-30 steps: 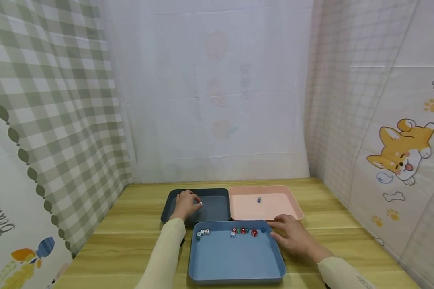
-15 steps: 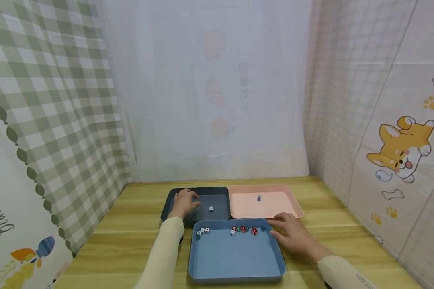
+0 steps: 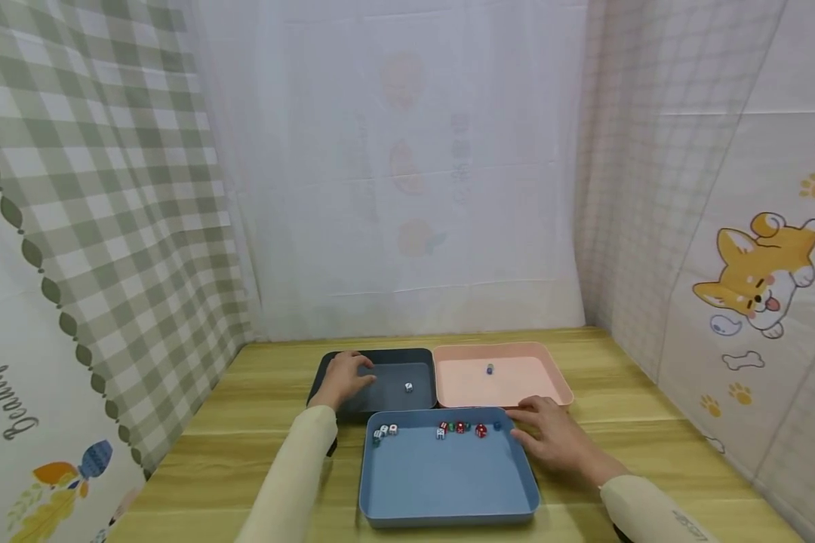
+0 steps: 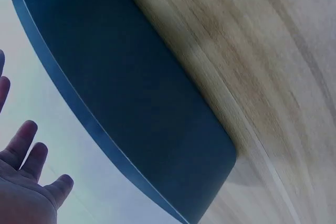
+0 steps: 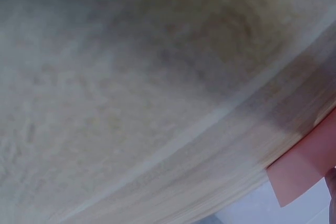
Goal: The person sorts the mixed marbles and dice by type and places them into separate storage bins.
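Note:
My left hand (image 3: 342, 379) hovers over the left part of the dark tray (image 3: 387, 411), fingers loosely bent and holding nothing. To its right, a white die (image 3: 409, 387) lies on that tray's floor. In the left wrist view, the fingers of the left hand (image 4: 23, 182) are spread beside the dark tray's wall. My right hand (image 3: 553, 437) is at the upper right corner of the blue tray (image 3: 448, 483), fingers relaxed; whether it touches the rim I cannot tell. Near that corner are a blue die (image 3: 496, 426) and a red die (image 3: 481, 431).
White dice (image 3: 383, 430) cluster at the blue tray's upper left, with a green one beside them. Several red, green and white dice (image 3: 459, 427) line its far side. The pink tray (image 3: 543, 385) holds a small blue-and-pale piece (image 3: 490, 369). Fabric screens (image 3: 407, 226) surround the wooden table (image 3: 210, 460).
The white die left my left hand's fingers and now lies in the dark tray, farther right than half a second ago. The left hand drew slightly left. My right hand stayed put.

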Tool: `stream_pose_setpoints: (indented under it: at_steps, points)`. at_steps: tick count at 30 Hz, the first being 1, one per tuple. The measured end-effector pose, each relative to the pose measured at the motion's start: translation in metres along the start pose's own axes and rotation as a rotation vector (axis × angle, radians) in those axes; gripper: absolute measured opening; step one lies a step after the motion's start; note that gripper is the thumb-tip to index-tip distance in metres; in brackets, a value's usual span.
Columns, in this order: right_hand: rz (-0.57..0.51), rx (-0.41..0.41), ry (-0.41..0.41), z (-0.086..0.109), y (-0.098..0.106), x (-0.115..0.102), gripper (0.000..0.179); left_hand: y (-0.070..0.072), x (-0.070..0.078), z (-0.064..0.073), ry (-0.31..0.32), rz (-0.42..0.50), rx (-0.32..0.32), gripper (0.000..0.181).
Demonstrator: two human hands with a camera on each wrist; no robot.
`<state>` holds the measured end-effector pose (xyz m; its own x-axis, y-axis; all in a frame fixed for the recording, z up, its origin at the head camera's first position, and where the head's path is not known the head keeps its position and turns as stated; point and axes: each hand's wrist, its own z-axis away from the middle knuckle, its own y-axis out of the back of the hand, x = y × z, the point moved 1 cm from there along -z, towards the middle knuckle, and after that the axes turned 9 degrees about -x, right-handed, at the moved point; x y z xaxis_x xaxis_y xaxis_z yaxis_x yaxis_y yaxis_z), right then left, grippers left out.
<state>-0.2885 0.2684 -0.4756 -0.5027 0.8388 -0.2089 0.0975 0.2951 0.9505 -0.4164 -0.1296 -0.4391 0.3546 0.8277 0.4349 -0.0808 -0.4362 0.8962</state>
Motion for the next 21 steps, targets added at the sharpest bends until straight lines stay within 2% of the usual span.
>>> stream_pose_setpoints:
  at_steps: [5,11,15,21]
  points:
    - [0.013,0.022,0.018,0.0,0.0,0.0,0.036,-0.001,0.003,0.003,-0.053,0.034,-0.011,0.027]
    - [0.005,0.007,0.014,-0.001,-0.001,-0.001,0.036,-0.007,0.007,0.017,-0.153,0.073,-0.051,0.025]
    - [0.014,0.002,0.008,-0.003,-0.002,0.0,0.037,-0.012,0.008,0.029,-0.178,0.129,-0.057,0.028]
    - [0.014,-0.021,-0.017,-0.003,-0.002,0.002,0.038,-0.02,0.005,0.041,-0.214,0.141,-0.046,0.029]
